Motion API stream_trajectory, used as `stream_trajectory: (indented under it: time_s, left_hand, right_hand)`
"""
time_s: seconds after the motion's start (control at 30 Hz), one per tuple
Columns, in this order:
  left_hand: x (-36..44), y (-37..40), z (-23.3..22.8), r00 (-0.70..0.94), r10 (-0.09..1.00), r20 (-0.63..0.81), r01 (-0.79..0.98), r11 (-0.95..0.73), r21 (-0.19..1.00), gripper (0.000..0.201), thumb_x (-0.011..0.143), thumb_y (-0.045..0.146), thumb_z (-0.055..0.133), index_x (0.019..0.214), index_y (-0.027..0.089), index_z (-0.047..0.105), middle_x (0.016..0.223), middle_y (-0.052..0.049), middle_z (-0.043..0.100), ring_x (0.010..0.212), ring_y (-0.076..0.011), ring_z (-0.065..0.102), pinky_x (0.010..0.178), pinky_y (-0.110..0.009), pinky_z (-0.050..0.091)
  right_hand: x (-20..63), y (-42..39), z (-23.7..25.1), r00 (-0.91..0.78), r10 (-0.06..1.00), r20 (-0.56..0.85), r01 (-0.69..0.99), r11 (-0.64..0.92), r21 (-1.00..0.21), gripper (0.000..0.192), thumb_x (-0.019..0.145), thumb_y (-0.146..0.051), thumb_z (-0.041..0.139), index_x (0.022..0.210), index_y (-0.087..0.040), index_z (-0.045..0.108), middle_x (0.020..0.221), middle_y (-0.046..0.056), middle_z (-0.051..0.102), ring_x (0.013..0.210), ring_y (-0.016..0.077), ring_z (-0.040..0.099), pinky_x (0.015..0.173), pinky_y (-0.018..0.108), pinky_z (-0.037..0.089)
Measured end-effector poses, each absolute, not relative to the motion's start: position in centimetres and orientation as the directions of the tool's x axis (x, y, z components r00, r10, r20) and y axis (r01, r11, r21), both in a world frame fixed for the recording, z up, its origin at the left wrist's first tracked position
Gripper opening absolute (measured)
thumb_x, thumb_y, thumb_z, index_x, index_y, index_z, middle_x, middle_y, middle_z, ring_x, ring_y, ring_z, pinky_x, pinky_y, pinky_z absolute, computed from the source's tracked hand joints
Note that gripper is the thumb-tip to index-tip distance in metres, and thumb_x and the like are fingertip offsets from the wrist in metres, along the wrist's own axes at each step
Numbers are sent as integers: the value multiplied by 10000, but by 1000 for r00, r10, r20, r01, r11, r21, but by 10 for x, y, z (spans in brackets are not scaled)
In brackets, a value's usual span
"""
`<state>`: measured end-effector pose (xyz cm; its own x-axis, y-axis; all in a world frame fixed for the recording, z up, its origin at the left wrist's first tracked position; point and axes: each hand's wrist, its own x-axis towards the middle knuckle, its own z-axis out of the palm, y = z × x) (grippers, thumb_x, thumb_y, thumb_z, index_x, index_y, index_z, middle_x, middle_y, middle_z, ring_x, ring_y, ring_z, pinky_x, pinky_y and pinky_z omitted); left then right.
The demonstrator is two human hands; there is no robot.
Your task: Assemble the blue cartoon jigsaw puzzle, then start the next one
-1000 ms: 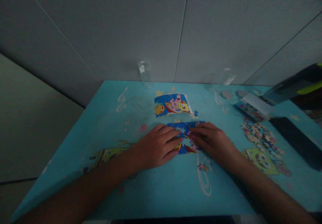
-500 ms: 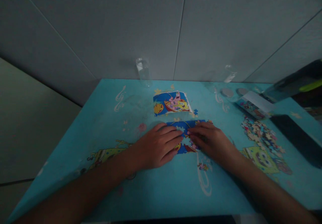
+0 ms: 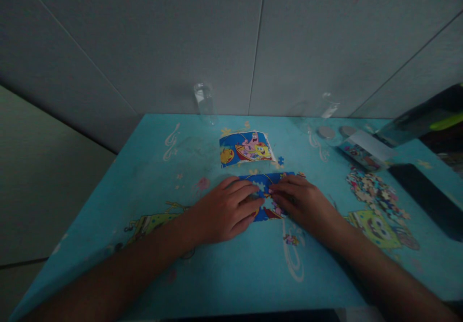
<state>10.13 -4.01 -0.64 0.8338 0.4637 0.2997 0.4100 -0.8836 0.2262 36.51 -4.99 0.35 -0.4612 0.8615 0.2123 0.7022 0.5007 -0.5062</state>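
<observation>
A partly assembled jigsaw puzzle (image 3: 266, 179), mostly blue with yellow and red parts, lies flat on the table with gaps in its middle. My left hand (image 3: 231, 208) rests over its left side, fingers stretched and slightly parted. By those fingertips is a small blue puzzle piece (image 3: 260, 194). My right hand (image 3: 298, 194) covers the right side, thumb and fingertips drawn together at a puzzle piece that is mostly hidden. Above the puzzle sits a picture sheet (image 3: 248, 148) with cartoon figures in a boat. Loose pieces include a blue one (image 3: 281, 161) and a multicoloured one (image 3: 290, 239).
A pile of loose puzzle pieces (image 3: 376, 191) lies at the right, beside a long dark object (image 3: 427, 199) and a folded printed card (image 3: 365, 150). Two round lids (image 3: 326, 132) and clear containers (image 3: 205, 102) stand near the wall. The tablecloth (image 3: 231, 278) has cartoon prints.
The fingers of my left hand have parted a little, and a blue piece shows more clearly beside them. My right hand stays nearly still.
</observation>
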Motion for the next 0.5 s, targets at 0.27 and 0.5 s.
stream_trajectory:
  time_s: [0.27,0.5]
  left_hand:
    - [102,-40,-9,829,461,315,401,-884,239,336,1019,294,527,1327,211,630,1385,-123,601,1310,-273,531,1133,-515,400]
    - [101,-39,-8,835,465,295,403,-881,249,337,1029,301,516,1333,209,628,1367,-120,608,1299,-269,535,1134,-506,399]
  right_hand:
    - [366,-49,1,-476,856,202,706,509,-493,192,972,-197,616,1122,-214,733,1042,69,709,944,213,660,868,402,555]
    - [365,-50,3,-473,860,193,709,501,-497,193,969,-182,616,1119,-220,732,1040,70,711,949,213,663,882,397,544]
